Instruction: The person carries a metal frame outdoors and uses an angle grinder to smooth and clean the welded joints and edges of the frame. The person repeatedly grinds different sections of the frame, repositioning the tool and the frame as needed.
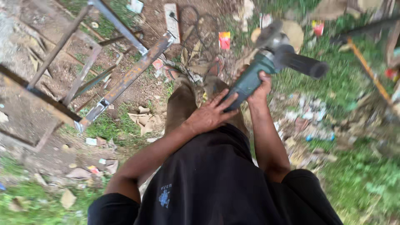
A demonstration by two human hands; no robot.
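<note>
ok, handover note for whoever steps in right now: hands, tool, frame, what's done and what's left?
Right hand: closed on the body of the teal angle grinder, held up in the air.
Left hand: grip on the grinder's rear end.
Black side handle sticks out to the right, unheld.
Rusty metal bar frame lies on the dirt to the left, clear of the disc.
White power strip on the ground ahead.
Done: grinder picked up. Left: no contact with the frame yet.

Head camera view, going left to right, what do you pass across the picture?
Rusty metal frame → left hand → green angle grinder with the right hand → black side handle → orange rod.
</note>
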